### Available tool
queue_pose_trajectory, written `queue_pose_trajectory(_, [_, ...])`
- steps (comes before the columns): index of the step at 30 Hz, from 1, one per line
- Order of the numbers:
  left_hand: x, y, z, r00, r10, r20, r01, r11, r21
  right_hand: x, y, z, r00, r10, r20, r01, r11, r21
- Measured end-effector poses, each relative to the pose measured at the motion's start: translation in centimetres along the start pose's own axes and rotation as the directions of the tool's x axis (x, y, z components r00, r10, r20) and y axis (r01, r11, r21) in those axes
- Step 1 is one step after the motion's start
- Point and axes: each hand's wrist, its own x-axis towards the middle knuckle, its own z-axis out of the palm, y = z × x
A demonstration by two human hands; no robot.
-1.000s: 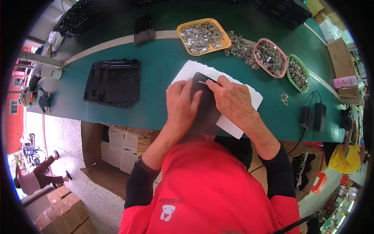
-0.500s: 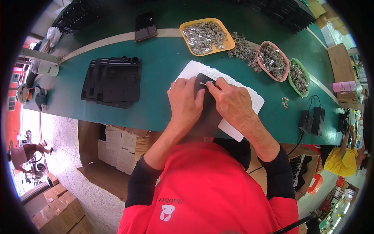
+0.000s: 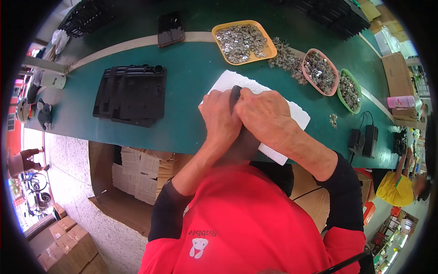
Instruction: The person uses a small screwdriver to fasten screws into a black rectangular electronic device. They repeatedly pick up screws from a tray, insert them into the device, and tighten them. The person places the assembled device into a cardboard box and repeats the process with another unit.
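Observation:
A black plastic panel [image 3: 245, 145] lies on a white foam sheet [image 3: 297, 115] at the table's near edge, mostly covered by my hands. My left hand [image 3: 219, 118] grips its left side, the thumb toward the middle. Over the panel's far part my right hand [image 3: 266, 113] is closed, its knuckles up and fingers curled under. Whatever those fingers press or hold is hidden. The panel's rounded far end shows between the two hands.
Stacked black plastic panels [image 3: 130, 95] lie on the left. Small metal clips fill a yellow tray [image 3: 269, 51], a pink basket [image 3: 336, 82] and a green basket [image 3: 358, 102]; a loose heap [image 3: 286, 58] lies between. Black power adapters [image 3: 370, 140] sit at right. An open carton [image 3: 102, 171] stands below.
My right hand has rolled from extended fingertips near a small metal piece into a closed grip over the panel, its elbow swinging outward. My left hand stays on the panel.

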Motion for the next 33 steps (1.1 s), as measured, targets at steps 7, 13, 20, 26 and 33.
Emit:
queue_pose_trajectory(7, [0.6,1.5,-0.2,0.990,0.019,-0.143,-0.008,0.997,0.077,-0.7,-0.3,-0.9,0.985,-0.047,-0.164,0.049,0.999,0.005])
queue_pose_trajectory(13, [0.4,0.8,0.8,0.965,-0.227,-0.133,0.227,0.974,-0.018,-1.7,1.5,0.5,0.990,0.053,-0.130,-0.042,0.996,0.084])
queue_pose_trajectory(20, [1.1,3.4,-0.8,0.982,-0.176,-0.068,0.160,0.967,-0.197,-5.3,7.5,9.4,0.853,0.518,-0.062,-0.074,0.238,0.968])
queue_pose_trajectory(26, [3.2,8.4,-5.0,0.945,0.284,-0.162,-0.297,0.953,-0.058,-6.3,7.9,10.3,0.814,0.581,-0.013,0.138,-0.171,0.976])
queue_pose_trajectory(33, [-1.3,5.4,-2.0,0.584,0.802,-0.124,-0.731,0.587,0.348,-6.5,7.0,9.8,0.821,0.571,-0.006,0.138,-0.188,0.972])
